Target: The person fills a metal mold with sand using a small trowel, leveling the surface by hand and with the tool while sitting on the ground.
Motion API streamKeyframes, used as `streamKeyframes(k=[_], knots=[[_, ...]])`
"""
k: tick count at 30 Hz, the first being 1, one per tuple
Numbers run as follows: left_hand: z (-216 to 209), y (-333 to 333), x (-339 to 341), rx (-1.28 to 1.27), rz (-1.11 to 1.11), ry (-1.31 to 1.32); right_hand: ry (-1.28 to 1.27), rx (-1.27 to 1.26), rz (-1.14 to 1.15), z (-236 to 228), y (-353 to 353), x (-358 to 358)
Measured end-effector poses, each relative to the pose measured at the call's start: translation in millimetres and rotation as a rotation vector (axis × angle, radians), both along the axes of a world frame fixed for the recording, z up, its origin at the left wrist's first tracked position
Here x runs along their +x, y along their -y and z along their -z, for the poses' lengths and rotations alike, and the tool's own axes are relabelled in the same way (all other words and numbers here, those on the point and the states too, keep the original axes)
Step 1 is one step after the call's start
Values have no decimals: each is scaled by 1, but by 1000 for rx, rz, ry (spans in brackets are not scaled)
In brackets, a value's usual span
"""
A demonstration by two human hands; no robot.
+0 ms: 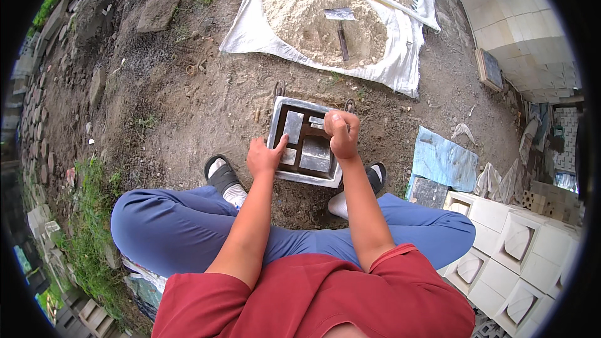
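Metal mould [307, 179] between the sandalled feet, both hands at it

It is a square, grey-rimmed frame with dark gaps and flat metal blocks inside, set above bare ground [188, 112]; whether its underside touches the soil is hard to tell. The left hand [264, 155] is at its left side, thumb spread away from the fingers and reaching over the rim towards the inner blocks. The right hand [342, 136] is curled into a loose fist over the far right part of the mould; I cannot tell whether it pinches anything. Dark sandals [222, 177] stand to the left and right.

Farther off, a white sheet [243, 30] carries a heap of pale sand [297, 15], with a trowel [343, 44] lying on it, its blade on the far side and its handle pointing near. To the right lies a blue sheet [443, 159], and nearer on that side are rows of pale blocks [494, 216], some with hollow faces. Green grass [94, 219] grows on the near left, and a flat stone [158, 12] lies far left
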State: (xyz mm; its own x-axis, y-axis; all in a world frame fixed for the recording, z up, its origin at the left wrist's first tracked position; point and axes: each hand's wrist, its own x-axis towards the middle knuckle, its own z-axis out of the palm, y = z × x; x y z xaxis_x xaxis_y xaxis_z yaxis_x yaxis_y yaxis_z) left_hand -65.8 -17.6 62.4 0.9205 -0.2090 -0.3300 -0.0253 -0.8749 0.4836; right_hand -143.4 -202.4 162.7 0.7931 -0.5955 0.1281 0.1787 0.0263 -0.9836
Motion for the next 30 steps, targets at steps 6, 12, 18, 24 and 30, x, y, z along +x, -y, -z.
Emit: streamKeyframes(k=[6,12,18,24,30], knots=[[7,2,1,-21,17,44,19,-55,-54,17,13,-6],[1,-2,1,6,15,1,56,-20,22,2,7,-16],[6,-4,2,-3,-22,52,12,-84,81,-2,3,-8],[6,3,2,-6,-5,28,-53,-173,-25,12,15,-20],[3,1,-2,2,14,31,-15,-95,-1,8,14,-28]])
